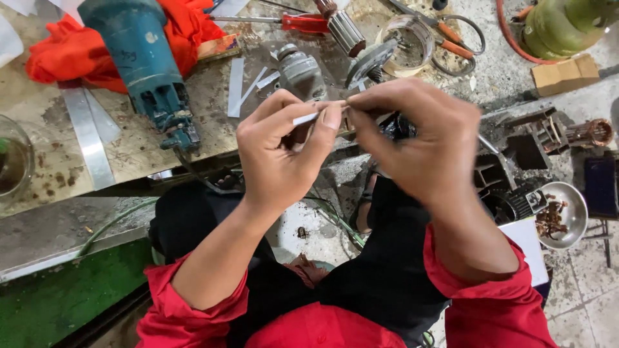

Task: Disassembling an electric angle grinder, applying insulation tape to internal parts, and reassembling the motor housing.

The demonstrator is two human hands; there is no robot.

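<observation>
My left hand point(284, 154) and my right hand point(419, 142) meet in front of me, fingertips together, both pinching a thin pale strip point(306, 119) between thumb and forefinger. A dark part behind my right hand's fingers is mostly hidden. A teal power tool body point(145, 64) lies on the worn board point(129, 151) just left of my left hand. Beyond my fingers sit a grey metal gear housing point(300, 67) and a motor armature point(345, 29).
An orange cloth point(71, 48), a red-handled screwdriver point(303, 22), orange-handled pliers point(451, 42) and several pale strips point(87, 135) lie on the board. A metal bowl of scraps point(564, 216), a dark housing point(509, 167) and a green cylinder point(564, 22) are at the right.
</observation>
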